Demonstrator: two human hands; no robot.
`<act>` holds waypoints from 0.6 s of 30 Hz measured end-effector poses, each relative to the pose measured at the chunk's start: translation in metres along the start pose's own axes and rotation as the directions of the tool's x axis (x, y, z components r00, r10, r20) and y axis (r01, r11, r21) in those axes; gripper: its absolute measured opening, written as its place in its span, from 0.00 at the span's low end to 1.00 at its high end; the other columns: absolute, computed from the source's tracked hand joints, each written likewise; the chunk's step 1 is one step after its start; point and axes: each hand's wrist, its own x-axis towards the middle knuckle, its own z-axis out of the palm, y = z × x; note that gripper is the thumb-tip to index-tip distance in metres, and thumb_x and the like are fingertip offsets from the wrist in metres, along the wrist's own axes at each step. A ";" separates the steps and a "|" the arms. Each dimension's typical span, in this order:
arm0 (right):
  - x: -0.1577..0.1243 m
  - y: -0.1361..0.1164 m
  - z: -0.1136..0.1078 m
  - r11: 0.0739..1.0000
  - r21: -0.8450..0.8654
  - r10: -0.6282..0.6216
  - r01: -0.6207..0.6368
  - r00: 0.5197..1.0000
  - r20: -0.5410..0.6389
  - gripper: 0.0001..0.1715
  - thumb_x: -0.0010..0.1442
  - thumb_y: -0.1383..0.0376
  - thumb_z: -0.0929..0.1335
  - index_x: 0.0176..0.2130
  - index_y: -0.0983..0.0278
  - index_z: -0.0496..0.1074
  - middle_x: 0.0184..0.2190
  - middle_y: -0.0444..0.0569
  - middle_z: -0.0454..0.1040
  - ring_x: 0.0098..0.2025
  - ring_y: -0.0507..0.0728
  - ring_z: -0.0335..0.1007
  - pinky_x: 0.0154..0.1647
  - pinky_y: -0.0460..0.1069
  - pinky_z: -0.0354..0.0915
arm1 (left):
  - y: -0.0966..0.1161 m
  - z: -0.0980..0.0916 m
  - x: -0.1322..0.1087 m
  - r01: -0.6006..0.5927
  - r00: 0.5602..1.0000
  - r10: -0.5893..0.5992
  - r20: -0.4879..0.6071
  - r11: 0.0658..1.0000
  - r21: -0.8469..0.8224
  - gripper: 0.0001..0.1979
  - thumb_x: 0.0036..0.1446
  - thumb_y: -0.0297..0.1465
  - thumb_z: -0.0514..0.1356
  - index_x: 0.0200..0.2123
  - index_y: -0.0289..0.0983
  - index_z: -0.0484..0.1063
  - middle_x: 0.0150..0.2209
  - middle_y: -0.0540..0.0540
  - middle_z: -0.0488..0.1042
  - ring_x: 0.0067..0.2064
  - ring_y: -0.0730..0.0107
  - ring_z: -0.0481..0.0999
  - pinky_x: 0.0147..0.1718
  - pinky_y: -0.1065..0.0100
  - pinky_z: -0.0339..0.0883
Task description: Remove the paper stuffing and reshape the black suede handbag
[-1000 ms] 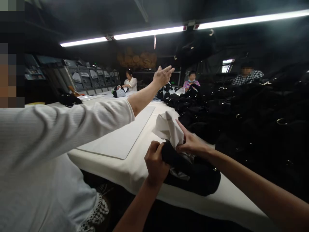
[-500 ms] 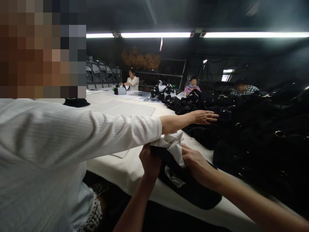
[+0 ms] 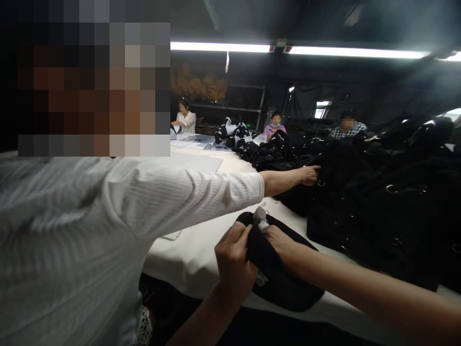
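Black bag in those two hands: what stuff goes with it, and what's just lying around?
In use: black bag, gripped by the left hand; white paper poking from it; right hand at its opening.
Lying about: pile of black bags, which a co-worker's hand touches; flat white sheet; table.

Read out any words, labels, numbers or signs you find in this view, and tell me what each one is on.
No text can be read anywhere in this view.
The small tag hanging under the ceiling light: too small to read.
The sheets at the far end of the table: blurred, nothing legible.
The black bag and the white paper tucked into it: no print shows.
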 end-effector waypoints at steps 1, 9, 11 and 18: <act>-0.003 0.003 0.001 1.000 -0.030 -0.001 0.001 1.000 0.007 0.09 0.56 0.74 0.65 0.26 0.66 0.71 0.21 0.47 0.69 0.23 0.53 0.61 0.22 0.47 0.54 | 0.001 0.000 -0.002 -0.021 1.000 0.021 -0.008 0.999 0.025 0.09 0.63 0.24 0.54 0.38 0.32 0.74 0.29 0.47 0.66 0.32 0.68 0.69 0.31 0.68 0.62; -0.042 -0.021 -0.037 0.975 0.214 -0.018 0.054 0.986 -0.167 0.15 0.64 0.60 0.65 0.28 0.64 0.71 0.31 0.52 0.71 0.44 0.61 0.70 0.44 0.53 0.70 | 0.007 -0.006 -0.030 -0.133 0.986 0.142 -0.090 0.986 0.097 0.23 0.63 0.20 0.47 0.59 0.28 0.67 0.40 0.40 0.68 0.42 0.65 0.71 0.45 0.65 0.69; -0.052 -0.029 -0.038 0.964 0.264 0.063 -0.005 0.976 -0.210 0.06 0.62 0.61 0.69 0.38 0.62 0.74 0.42 0.53 0.72 0.51 0.61 0.68 0.54 0.54 0.69 | 0.015 -0.008 -0.034 -0.114 0.984 0.125 -0.125 0.989 0.090 0.20 0.66 0.21 0.48 0.58 0.28 0.69 0.37 0.42 0.68 0.39 0.67 0.71 0.44 0.66 0.69; -0.075 -0.030 -0.018 0.910 0.392 0.313 -0.133 0.842 -0.440 0.29 0.62 0.66 0.69 0.60 0.55 0.63 0.53 0.52 0.67 0.50 0.56 0.71 0.45 0.46 0.74 | 0.047 -0.011 -0.042 -0.173 0.965 0.179 -0.192 0.984 0.048 0.15 0.66 0.20 0.51 0.50 0.25 0.74 0.24 0.49 0.66 0.24 0.75 0.62 0.21 0.69 0.54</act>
